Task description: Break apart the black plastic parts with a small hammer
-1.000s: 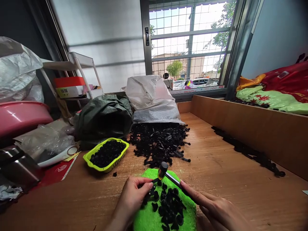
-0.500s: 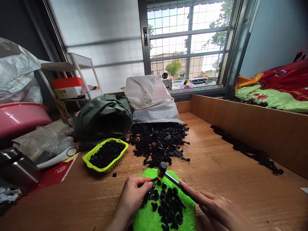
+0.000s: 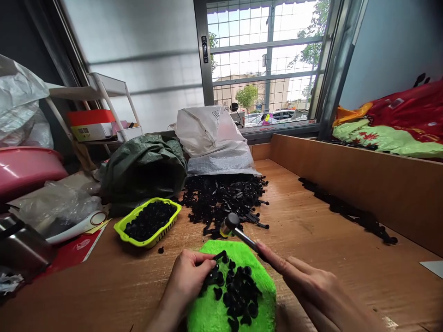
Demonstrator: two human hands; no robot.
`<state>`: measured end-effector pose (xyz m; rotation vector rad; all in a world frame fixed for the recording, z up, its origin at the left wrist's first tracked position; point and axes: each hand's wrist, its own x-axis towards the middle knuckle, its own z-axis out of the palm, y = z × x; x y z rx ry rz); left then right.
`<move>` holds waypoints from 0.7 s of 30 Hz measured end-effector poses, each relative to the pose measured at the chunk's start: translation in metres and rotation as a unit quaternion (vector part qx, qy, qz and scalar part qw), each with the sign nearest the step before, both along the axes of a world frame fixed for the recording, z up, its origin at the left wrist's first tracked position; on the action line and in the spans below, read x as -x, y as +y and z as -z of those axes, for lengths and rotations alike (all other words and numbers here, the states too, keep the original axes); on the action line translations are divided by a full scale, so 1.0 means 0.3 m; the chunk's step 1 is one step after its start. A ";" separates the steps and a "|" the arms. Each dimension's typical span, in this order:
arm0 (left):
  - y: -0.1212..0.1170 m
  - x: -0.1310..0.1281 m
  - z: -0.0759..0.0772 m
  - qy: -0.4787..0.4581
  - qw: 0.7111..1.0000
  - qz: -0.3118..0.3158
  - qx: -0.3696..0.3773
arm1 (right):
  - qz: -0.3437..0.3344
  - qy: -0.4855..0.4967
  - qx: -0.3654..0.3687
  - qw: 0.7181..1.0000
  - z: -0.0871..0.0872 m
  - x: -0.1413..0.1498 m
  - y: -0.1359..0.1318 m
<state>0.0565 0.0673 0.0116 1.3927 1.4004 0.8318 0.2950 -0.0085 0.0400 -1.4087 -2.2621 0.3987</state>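
Mallet in right hand, small black part pinched in left, lower centre of frame.
Left hand (image 3: 188,273): thumb and forefinger clamped on a slim black part (image 3: 220,255), round end lying over the far side of a fuzzy green cloth (image 3: 204,311). Right hand (image 3: 308,279): closed around the handle of a mallet (image 3: 231,223), forefinger along it; head clear of the pinched part, black face up, yellow face below. Loose black pieces (image 3: 239,290) heaped mid-cloth. Yellow-green basket (image 3: 121,234) left of centre, filled with dark pieces; one stray piece (image 3: 161,250) on the worktop (image 3: 104,286) near it. Beyond, mid-frame: black pile (image 3: 224,193) at the foot of a white sack (image 3: 216,138), dark green sack (image 3: 145,150) alongside.
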 end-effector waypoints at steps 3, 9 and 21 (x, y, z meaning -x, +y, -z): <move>0.004 0.000 0.002 0.033 0.999 0.005 -0.009 | 0.005 -0.044 0.020 0.999 0.025 -0.004 0.011; 0.003 0.002 -0.012 0.056 0.998 0.008 -0.012 | -0.016 -0.023 0.000 1.000 0.026 -0.001 0.022; -0.029 0.048 -0.011 -0.185 0.981 -0.028 0.049 | -0.009 -0.004 -0.015 1.000 0.054 -0.017 0.000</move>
